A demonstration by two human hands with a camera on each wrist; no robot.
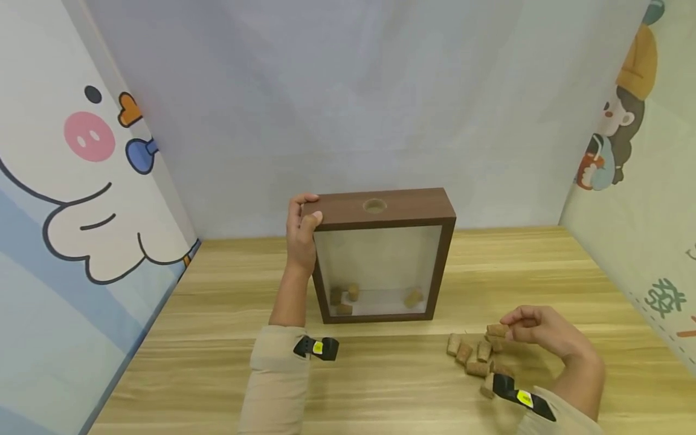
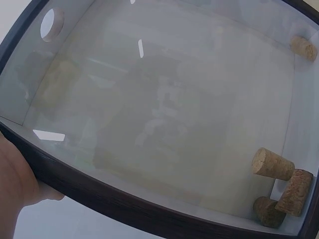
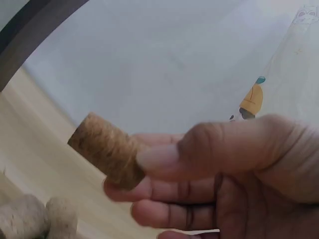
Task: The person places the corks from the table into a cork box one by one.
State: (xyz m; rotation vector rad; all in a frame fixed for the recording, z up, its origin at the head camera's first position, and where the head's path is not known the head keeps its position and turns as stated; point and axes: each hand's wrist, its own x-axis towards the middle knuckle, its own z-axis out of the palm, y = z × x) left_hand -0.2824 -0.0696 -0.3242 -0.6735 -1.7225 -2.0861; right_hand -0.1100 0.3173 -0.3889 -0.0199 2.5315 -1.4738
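A dark brown wooden frame box [image 1: 380, 205] with a clear front stands upright on the table, a round hole in its top. Its upper left corner is gripped by my left hand [image 1: 302, 235], thumb on the front edge and fingers over the top. Inside, at the bottom, lie several corks, one of them [image 2: 273, 163] near the left corner and another [image 2: 303, 48] at the right. Between thumb and fingers, my right hand [image 1: 549, 335] pinches a single cork [image 3: 107, 149], just above a loose pile of corks [image 1: 477, 368] on the table.
The wood-grain table [image 1: 380, 386] runs back to a pale curtain-like wall [image 1: 348, 109]. Cartoon-printed panels stand on the left [image 1: 43, 199] and right [image 1: 641, 229]. The cork pile lies to the right of the frame box, partly behind the right wrist's black strap [image 1: 522, 397].
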